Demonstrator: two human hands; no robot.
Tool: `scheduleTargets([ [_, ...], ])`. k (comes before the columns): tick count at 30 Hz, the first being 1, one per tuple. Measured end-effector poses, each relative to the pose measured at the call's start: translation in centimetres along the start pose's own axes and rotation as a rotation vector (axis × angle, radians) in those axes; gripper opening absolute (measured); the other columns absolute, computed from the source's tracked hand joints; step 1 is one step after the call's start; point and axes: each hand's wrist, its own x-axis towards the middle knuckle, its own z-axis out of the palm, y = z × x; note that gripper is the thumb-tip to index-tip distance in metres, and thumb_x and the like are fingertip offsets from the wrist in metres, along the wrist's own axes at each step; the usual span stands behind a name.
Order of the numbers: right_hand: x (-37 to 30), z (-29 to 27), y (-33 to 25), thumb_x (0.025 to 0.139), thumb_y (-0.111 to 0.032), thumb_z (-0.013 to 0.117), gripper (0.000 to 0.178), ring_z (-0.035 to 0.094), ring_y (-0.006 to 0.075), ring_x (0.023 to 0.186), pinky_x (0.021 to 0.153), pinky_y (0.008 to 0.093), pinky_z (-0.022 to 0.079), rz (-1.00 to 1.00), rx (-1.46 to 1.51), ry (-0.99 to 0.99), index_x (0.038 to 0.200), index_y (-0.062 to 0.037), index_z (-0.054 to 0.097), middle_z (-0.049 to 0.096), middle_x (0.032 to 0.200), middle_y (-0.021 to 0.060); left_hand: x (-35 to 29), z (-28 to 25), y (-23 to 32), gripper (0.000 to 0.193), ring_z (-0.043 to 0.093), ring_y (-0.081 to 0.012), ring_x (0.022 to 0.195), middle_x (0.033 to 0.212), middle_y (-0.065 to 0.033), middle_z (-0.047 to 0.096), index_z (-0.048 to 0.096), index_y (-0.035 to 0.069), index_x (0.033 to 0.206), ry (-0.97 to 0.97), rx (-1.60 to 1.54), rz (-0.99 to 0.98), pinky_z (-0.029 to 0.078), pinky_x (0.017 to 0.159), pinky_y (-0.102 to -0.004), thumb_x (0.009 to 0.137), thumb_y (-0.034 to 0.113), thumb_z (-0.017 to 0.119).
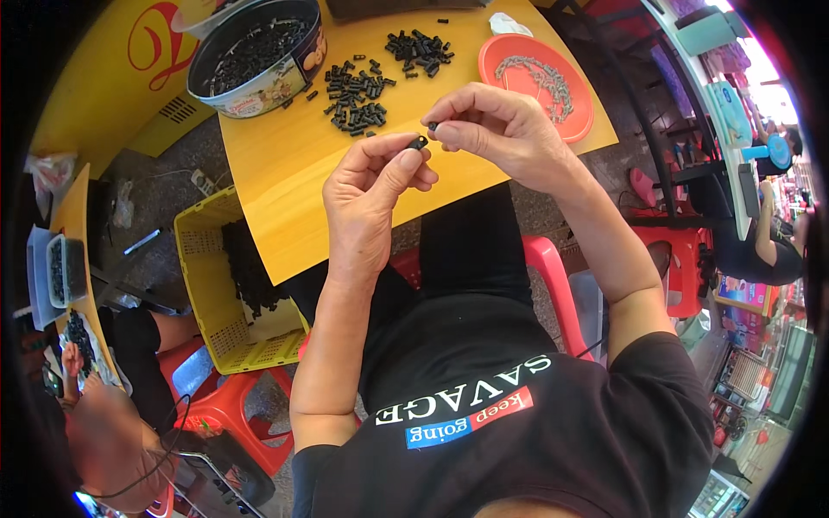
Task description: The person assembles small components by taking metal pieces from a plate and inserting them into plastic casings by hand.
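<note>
Above the near edge of the yellow table, my left hand (373,186) pinches a small black plastic part (418,142) between thumb and fingers, with a hole showing in its end. Close beside it, on the right, my right hand (496,134) grips another small dark piece (433,126) at its fingertips. The two pieces are apart. Beyond my hands lie a loose heap of black plastic parts (356,97) and a second heap (418,52) farther back. Right of my right hand, a red round tray (580,116) holds many small greyish pieces (553,82).
A large tub (259,97) full of black parts stands at the table's far left. Below the table's left side sits a yellow crate (200,293) with black parts inside. A white crumpled item (509,24) lies behind the tray. Another person (112,423) sits at lower left.
</note>
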Motion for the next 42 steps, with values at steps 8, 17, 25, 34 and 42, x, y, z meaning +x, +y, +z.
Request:
scheduleTargets([
  [8,-1.1,-0.1,-0.5,0.098,-0.012,0.063,0.024,0.065,0.0095,0.088,0.080,0.0248,0.054,-0.018,-0.069,-0.011,0.118,0.0020,0.067,0.070,0.097,0.0046,-0.5,0.9,0.5,0.018,0.067,-0.0143,0.078,0.092,-0.0094,0.070,0.067,-0.003,0.110,-0.004,0.053,0.038,0.055,0.075,-0.0272,0.093,0.004,0.068],
  [17,-1.5,0.2,-1.1,0.096,-0.012,0.067,0.020,0.064,0.0090,0.085,0.077,0.0243,0.053,0.070,0.013,0.014,0.108,0.0031,0.068,0.070,0.093,0.0042,-0.5,0.7,0.3,0.020,0.065,-0.0155,0.079,0.094,-0.0103,0.069,0.066,-0.003,0.113,-0.036,0.104,0.039,0.052,0.074,-0.0285,0.095,0.004,0.066],
  [25,-1.7,0.6,-2.0,0.095,-0.009,0.066,0.014,0.064,0.0079,0.081,0.072,0.0221,0.051,0.050,-0.248,0.021,0.102,0.0031,0.067,0.068,0.089,0.0028,-1.0,1.2,0.2,0.017,0.066,-0.0150,0.077,0.087,-0.0101,0.070,0.068,-0.003,0.109,0.007,0.242,0.112,0.053,0.075,-0.0274,0.093,0.004,0.068],
  [34,-1.5,0.8,-1.0,0.098,-0.015,0.063,0.021,0.064,0.0081,0.080,0.074,0.0241,0.055,0.130,-0.002,0.045,0.107,0.0040,0.067,0.068,0.089,0.0035,-0.5,0.9,0.3,0.019,0.067,-0.0150,0.078,0.091,-0.0102,0.071,0.067,-0.003,0.111,0.006,0.179,0.037,0.053,0.074,-0.0275,0.095,0.006,0.067],
  [42,-3.2,0.4,0.1,0.102,-0.037,0.058,0.042,0.060,0.0063,0.073,0.068,0.0238,0.054,0.243,0.221,0.094,0.110,0.0027,0.068,0.068,0.093,0.0037,-0.6,0.7,0.1,0.018,0.065,-0.0127,0.089,0.097,-0.0078,0.069,0.069,-0.002,0.110,0.005,0.180,0.013,0.052,0.082,-0.0262,0.094,0.007,0.069],
])
